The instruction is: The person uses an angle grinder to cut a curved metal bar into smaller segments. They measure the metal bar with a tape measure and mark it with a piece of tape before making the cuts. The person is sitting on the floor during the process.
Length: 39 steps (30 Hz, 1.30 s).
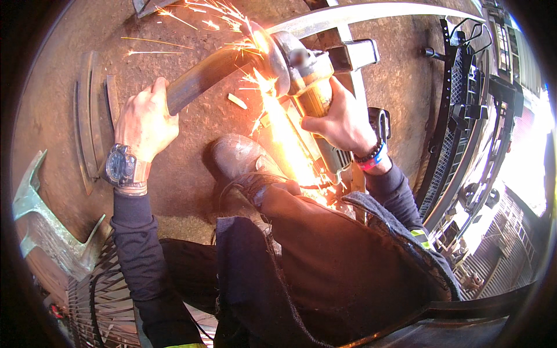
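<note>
My right hand (342, 119) is wrapped round the yellow body of an angle grinder (312, 93). Its disc guard faces a flat, slightly curved metal strip (203, 75), and bright sparks (287, 139) stream from the contact down toward my boot and up to the far left. The strip's near end is gripped by my left hand (148, 119), fingers closed round it. Glare and the guard hide the exact spot where disc and metal meet. My brown work boot (238, 156) stands below the strip, beside the stream of sparks.
Several curved metal strips (87, 116) lie on the brown floor at left. A pale green metal piece (58, 226) is at lower left. A long curved metal bar (377, 11) crosses the far side. Black metal frames with mesh (452, 127) stand along the right.
</note>
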Tool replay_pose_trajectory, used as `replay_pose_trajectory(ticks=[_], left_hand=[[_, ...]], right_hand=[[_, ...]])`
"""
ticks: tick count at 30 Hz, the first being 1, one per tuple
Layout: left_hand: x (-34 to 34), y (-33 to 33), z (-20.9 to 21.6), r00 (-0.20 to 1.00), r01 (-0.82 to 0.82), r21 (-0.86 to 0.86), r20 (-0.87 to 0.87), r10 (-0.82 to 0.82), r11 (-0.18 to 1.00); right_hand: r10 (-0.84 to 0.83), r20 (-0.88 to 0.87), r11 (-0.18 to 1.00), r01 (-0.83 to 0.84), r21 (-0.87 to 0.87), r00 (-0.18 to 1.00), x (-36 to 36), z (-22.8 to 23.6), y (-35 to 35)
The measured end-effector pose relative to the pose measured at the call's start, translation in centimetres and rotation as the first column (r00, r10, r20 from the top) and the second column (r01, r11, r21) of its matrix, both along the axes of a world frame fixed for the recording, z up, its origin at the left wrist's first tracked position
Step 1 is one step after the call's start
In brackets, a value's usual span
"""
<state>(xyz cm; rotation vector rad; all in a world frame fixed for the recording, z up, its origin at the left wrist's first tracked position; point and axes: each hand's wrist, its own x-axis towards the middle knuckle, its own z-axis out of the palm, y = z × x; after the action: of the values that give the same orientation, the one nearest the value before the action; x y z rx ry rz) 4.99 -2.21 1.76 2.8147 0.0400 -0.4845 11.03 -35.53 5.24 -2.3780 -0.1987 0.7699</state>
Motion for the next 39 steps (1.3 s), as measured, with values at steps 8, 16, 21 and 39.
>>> replay_pose_trajectory(ticks=[8,16,21,39], left_hand=[[0.0,0.1,-0.2,0.999,-0.006,0.031,-0.035,0.007,1.0],[0.1,0.1,0.1,0.999,-0.009,0.019,-0.044,0.01,1.0],[0.0,0.1,-0.4,1.0,-0.002,-0.018,-0.011,0.002,1.0],[0.1,-0.3,0.2,1.0,-0.005,0.03,-0.022,0.006,1.0]], right_hand=[[0.029,0.038,0.999,-0.028,-0.024,0.999,1.6,0.2,1.4],[0.022,0.004,1.0,-0.022,-0.008,1.0,0.7,0.0,0.4],[0.0,-0.002,1.0,0.0,-0.017,1.0,-0.3,-0.3,-0.5],[0.01,0.005,0.999,-0.01,-0.047,1.0,1.3,0.5,1.2]])
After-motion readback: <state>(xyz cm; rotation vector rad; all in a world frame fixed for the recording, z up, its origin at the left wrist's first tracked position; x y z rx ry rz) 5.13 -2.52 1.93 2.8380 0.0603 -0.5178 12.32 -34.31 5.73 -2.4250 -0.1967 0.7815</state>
